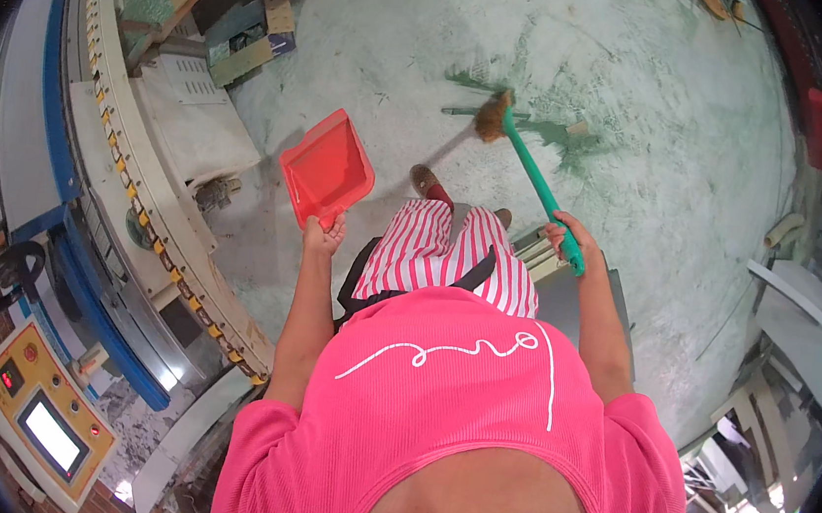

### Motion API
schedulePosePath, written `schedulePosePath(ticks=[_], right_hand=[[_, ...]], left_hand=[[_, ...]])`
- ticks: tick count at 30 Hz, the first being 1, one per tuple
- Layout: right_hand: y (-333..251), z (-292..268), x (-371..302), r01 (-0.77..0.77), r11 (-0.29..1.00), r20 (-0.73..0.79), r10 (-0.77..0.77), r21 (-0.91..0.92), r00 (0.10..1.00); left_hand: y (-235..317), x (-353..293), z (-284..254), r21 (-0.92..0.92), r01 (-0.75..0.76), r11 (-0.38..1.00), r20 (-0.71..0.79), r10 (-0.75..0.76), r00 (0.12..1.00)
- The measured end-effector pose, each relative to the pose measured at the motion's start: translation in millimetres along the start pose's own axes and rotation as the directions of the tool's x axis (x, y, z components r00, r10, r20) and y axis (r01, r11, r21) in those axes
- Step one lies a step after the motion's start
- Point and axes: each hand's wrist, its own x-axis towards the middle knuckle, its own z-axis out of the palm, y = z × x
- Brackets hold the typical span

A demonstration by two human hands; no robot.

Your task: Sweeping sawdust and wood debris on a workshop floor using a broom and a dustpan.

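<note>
- Nearest the camera is the person's pink top [457,390], with a white looping line across its front and 2 short sleeves.
- Below it show red-and-white striped trousers [409,251] and a brown shoe [424,180] on the floor [369,74].
- Both hands are closed, each grasping 1 thing.
- The left hand [325,235] grips the red dustpan [326,167] at its near end; the pan extends ahead of it, left of the striped legs.
- The right hand [573,239] wraps around the green handle of the brush [537,180], near its butt end.
- The brush slants forward and to the left, its brown bristles [492,118] well apart from the dustpan. Whether they touch the floor, I cannot tell.
- Dark green patches [565,145] mark the floor beside the bristles.
- Along the left stand a machine with a yellow-edged control panel [26,377], a black handwheel [10,275] and, farther ahead, an open box [277,24].
</note>
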Motion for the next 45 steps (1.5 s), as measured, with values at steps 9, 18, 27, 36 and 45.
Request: schedulePosePath(ticks=[9,18,27,36,45], right_hand=[[49.3,31.6,-27.4,0.069,0.993,-0.026,-0.072,-0.093,0.997],[55.6,78.0,89.6,-0.339,0.927,0.415,0.248,0.162,0.876],[36.9,40.9,59.9,-0.347,0.699,0.504,-0.023,0.626,0.863],[-3.8,12.2,13.4,-0.212,0.671,0.499,-0.268,0.71,0.824],[15.2,48.5,-54.4,0.101,0.918,0.084,-0.144,0.382,0.986]], left_hand=[[12.5,14.6,9.6,0.112,0.005,0.994,0.11,-0.018,0.994],[25.9,31.3,4.6,0.154,0.07,0.986,-0.029,-0.066,0.997],[29.2,24.3,41.6,0.18,0.049,0.982,-0.068,-0.037,0.997],[33.2,12.0,110.4,0.266,0.019,0.964,0.07,-0.039,0.997],[34.2,18.4,135.8,0.314,0.0,0.949,0.135,-0.044,0.99]])
